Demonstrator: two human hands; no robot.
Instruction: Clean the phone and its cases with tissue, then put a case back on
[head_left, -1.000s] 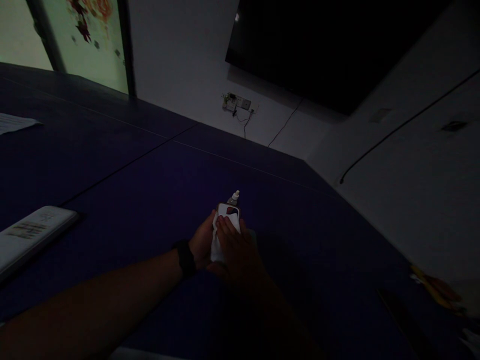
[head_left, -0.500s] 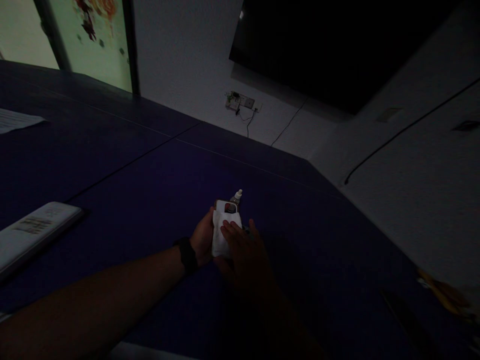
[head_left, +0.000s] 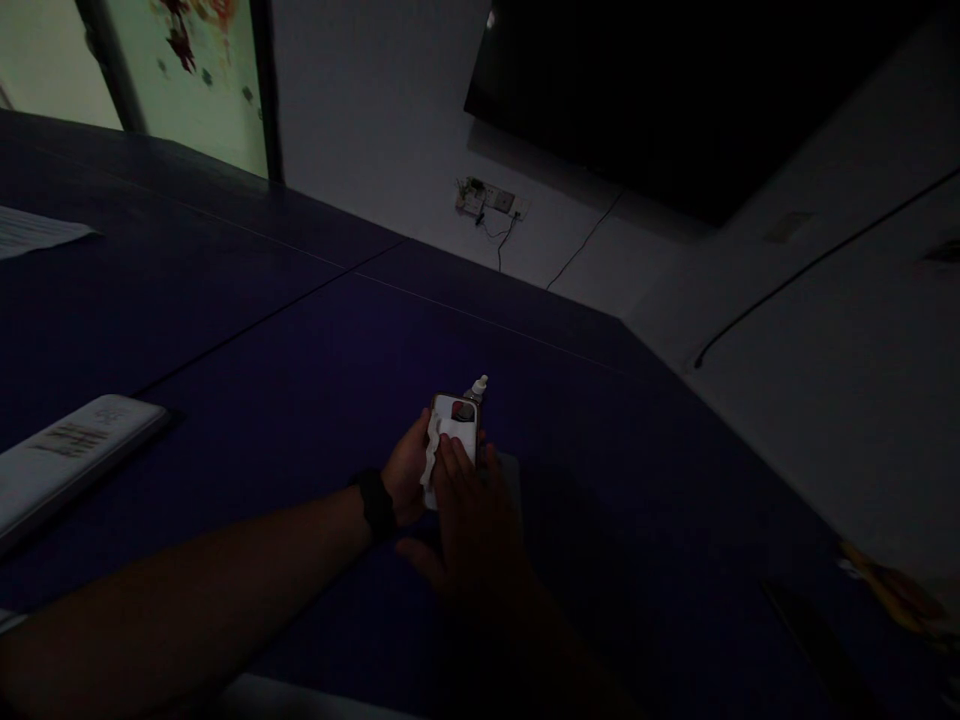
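Beyond the phone (head_left: pixel 445 407), a bottle (head_left: pixel 479 387)

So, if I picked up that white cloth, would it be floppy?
The white cloth would probably flop, because its left edge looks wavy and crinkled. It's likely light for its size, as it looks thin against the phone. It probably won't roll, since it looks spread out under the right hand.

It is dim, brightest at the decorated panel (head_left: pixel 217 112).
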